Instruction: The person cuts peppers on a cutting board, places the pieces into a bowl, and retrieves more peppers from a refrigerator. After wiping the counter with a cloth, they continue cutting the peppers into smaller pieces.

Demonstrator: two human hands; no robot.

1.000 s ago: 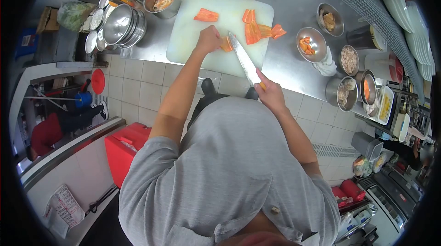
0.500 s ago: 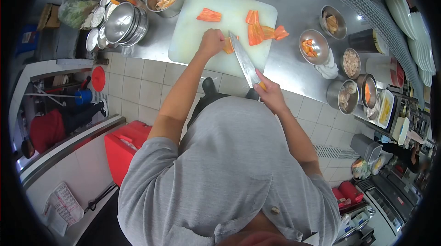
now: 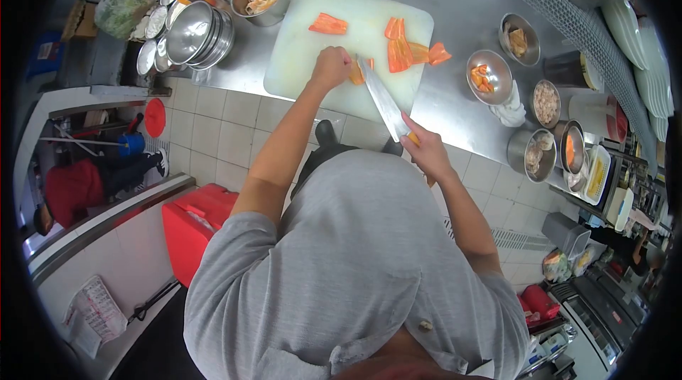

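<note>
My left hand (image 3: 332, 67) is closed, its fingertips pressing a piece of orange-red pepper (image 3: 357, 74) against the white cutting board (image 3: 305, 60). In my right hand (image 3: 428, 147) is the yellowish handle of a large kitchen knife (image 3: 383, 101). Its blade slants up and left over the board, the tip right beside the held piece. A flat pepper piece (image 3: 328, 23) lies above my left hand. Several more pepper pieces (image 3: 399, 53) lie overlapping on the board's right side. The fingertips of my left hand are partly hidden.
Stacked metal bowls (image 3: 192, 30) and a pot of pepper trimmings (image 3: 261, 0) stand left of the board. To the right are a bowl of cut pepper (image 3: 489, 78), a white cloth (image 3: 509, 109), and bowls of meat (image 3: 545, 103). Another person in red (image 3: 74, 192) is at far left.
The whole view has shifted slightly. The knife and both hands keep nearly the same place over the board, with my left hand still on the pepper piece.
</note>
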